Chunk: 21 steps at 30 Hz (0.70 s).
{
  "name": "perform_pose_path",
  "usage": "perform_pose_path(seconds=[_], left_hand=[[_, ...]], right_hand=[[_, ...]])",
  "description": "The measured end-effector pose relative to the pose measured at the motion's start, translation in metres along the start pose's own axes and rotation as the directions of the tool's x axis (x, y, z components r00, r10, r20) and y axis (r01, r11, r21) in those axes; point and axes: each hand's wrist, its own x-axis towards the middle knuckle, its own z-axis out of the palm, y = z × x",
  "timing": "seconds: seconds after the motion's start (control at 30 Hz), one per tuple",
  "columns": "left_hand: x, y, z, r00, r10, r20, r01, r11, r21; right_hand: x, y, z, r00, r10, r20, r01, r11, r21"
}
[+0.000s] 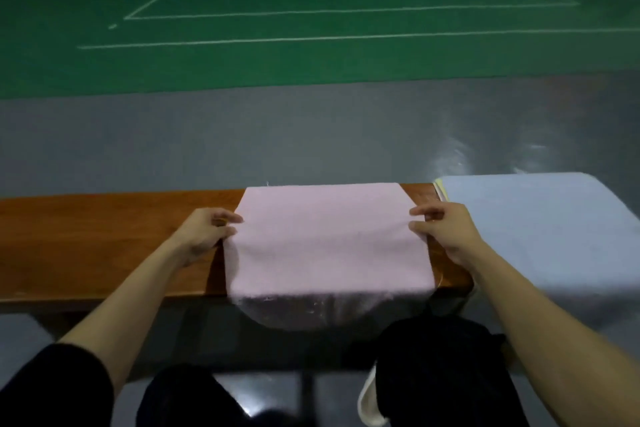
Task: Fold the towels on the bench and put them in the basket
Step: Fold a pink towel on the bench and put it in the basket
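Pink towel (325, 243): L hand (204, 236), R hand (446, 229) pinch side edges.

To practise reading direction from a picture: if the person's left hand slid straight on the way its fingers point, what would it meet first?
The flat pink cloth towel, whose left edge the left hand pinches. Its fingers point rightward across it; farther on, probably the right hand at the opposite edge.

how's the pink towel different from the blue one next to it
The pink towel is pinched at its side edges by the left hand and right hand; the blue towel lies untouched. The pink towel leaves bare bench beside it; the blue towel covers the bench's right end. Both lie flat, draping over the near edge.
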Motion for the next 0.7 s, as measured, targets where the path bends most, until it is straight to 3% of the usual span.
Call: perform_pose_path(seconds=[0.13, 0.4, 0.7], left_hand=[[-0.026, 0.013, 0.000, 1.000, 0.005, -0.017, -0.005, 1.000, 0.006], [-0.060, 0.016, 0.027, 0.983, -0.010, -0.181, 0.011, 1.000, 0.005], [-0.039, -0.011, 0.034, 0.982, -0.046, -0.184, 0.061, 0.995, 0.077]], right_hand=[[-0.013, 0.004, -0.014, 0.994, 0.048, 0.102, -0.061, 0.990, 0.125], [-0.034, 0.031, -0.018, 0.968, 0.164, 0.189, -0.188, 0.975, 0.118], [-0.014, 0.030, -0.005, 0.966, 0.142, 0.216, -0.114, 0.984, -0.135]])
